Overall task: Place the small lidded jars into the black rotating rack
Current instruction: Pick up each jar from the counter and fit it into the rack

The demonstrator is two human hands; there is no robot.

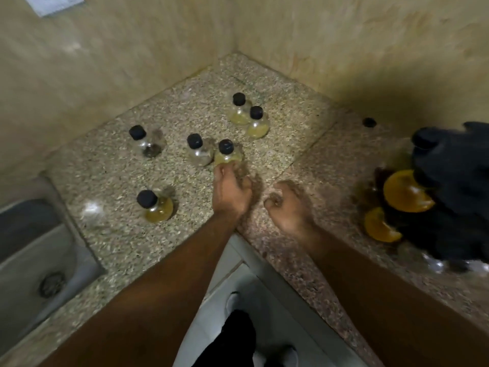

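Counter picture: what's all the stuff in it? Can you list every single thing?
jars: six, clear with black lids, some with yellowish fill, standing on the counter
rack: one, black, right end of the counter, blurred, with orange-filled jars in it
small round thing: one, black, on the counter behind the rack, too small to tell what
counter: one, speckled beige, in the corner
sink: one, grey, left
walls: two, beige, behind the counter
paper: one, white, on the wall, top left
shoes: two, white, on the floor below
left hand: one, fingertips at a yellowish jar
right hand: one, curled, holding nothing, above the counter's edge
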